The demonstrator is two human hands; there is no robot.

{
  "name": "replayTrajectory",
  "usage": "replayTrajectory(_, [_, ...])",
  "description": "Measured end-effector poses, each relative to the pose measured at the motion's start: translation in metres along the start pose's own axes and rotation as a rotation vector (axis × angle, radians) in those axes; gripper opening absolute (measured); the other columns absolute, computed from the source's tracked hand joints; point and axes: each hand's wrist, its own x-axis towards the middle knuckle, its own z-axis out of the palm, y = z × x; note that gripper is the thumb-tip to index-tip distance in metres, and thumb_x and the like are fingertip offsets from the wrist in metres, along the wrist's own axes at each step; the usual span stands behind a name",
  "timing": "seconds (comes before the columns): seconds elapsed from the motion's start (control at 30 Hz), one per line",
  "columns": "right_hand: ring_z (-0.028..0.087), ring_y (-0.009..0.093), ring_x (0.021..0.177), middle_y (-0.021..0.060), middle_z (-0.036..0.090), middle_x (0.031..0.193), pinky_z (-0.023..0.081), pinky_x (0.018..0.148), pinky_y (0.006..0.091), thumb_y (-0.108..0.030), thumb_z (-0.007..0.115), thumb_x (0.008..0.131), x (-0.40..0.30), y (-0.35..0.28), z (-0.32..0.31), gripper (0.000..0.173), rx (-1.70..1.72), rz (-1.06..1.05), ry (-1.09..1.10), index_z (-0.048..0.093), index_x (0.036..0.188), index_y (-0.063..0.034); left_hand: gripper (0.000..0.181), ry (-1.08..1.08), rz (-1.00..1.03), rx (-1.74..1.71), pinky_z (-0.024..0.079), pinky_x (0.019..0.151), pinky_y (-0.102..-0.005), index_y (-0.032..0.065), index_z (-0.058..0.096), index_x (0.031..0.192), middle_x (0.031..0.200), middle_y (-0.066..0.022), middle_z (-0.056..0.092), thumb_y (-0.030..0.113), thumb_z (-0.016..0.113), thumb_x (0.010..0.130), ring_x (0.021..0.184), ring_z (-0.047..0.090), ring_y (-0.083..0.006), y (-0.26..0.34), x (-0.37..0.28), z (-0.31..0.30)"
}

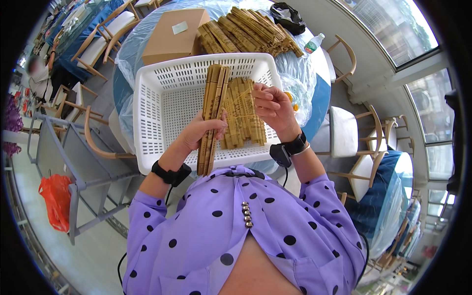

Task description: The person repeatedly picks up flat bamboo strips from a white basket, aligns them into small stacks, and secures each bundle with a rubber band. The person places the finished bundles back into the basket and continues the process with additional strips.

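Observation:
My left hand (207, 129) grips a bundle of long brown printed strips (214, 107), held upright over a white perforated plastic basket (147, 121). Inside the basket, to the right of that hand, lie more bundles of the printed strips (241, 114), with thin yellowish bands across them. My right hand (271, 105) is raised over the right end of these bundles, its fingers curled and thumb near the fingertips. Whether something thin is pinched there cannot be told. Both wrists wear black straps with small devices.
Behind the basket stand a cardboard box (173, 35), a large pile of similar strips (247, 31), a black plastic bag (287, 18) and a plastic bottle (314, 43). Clear plastic film covers the round table (322, 96). Chairs (344, 132) stand around; a person (38, 79) sits far left.

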Motion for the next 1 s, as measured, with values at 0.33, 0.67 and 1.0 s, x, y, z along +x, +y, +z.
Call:
replayTrajectory(0.33, [0.065, 0.008, 0.074, 0.0057, 0.069, 0.102, 0.056, 0.062, 0.0214, -0.02, 0.079, 0.082, 0.003, 0.004, 0.041, 0.051, -1.32, -0.2, 0.375, 0.059, 0.124, 0.003, 0.023, 0.328, 0.321, 0.693, 0.049, 0.059, -0.0315, -0.0004, 0.057, 0.101, 0.071, -0.0051, 0.057, 0.004, 0.066, 0.08, 0.063, 0.059, -0.0155, -0.001, 0.008, 0.008])
replayTrajectory(0.67, [0.065, 0.031, 0.092, 0.0146, 0.065, 0.105, 0.052, 0.082, 0.0379, -0.036, 0.089, 0.061, 0.021, 0.007, 0.052, 0.064, -2.435, 0.0, 0.261, 0.063, 0.109, -0.0024, 0.028, 0.425, 0.456, 1.381, 0.049, 0.064, -0.044, 0.0021, 0.054, 0.094, 0.077, -0.021, 0.061, 0.003, 0.071, 0.071, 0.074, 0.061, -0.0426, -0.001, 0.001, 0.01])
replayTrajectory(1.0, [0.064, 0.01, 0.073, 0.0076, 0.068, 0.084, 0.051, 0.067, 0.0233, -0.017, 0.085, 0.073, 0.026, 0.03, 0.039, 0.051, -1.449, -0.081, 0.542, 0.057, 0.11, 0.0055, 0.028, 0.449, 0.552, 0.958, 0.051, 0.066, -0.0405, 0.0013, 0.055, 0.097, 0.084, -0.0208, 0.065, 0.003, 0.068, 0.072, 0.077, 0.063, -0.0413, -0.015, -0.001, 0.02])
